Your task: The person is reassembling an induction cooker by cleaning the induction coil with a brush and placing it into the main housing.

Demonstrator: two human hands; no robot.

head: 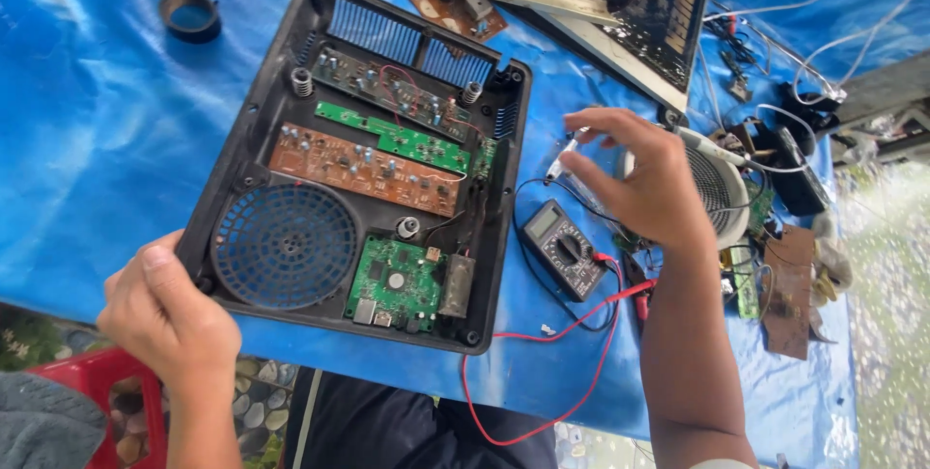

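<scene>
My left hand is closed on the near corner of the black plastic casing, thumb on top of its rim. Just beyond my thumb sits the round fan grille, with green and brown circuit boards farther off inside the casing. My right hand hovers with fingers spread and loosely curled, pinching a thin white probe. Below that hand lies a grey multimeter with red leads, all on the blue-covered tabletop.

— Where's the left hand?
— At seven o'clock, fingers curled, thumb forward, gripping.
— And the right hand?
— At three o'clock, forearm rising from five, fingers spread, pinching lightly.
</scene>
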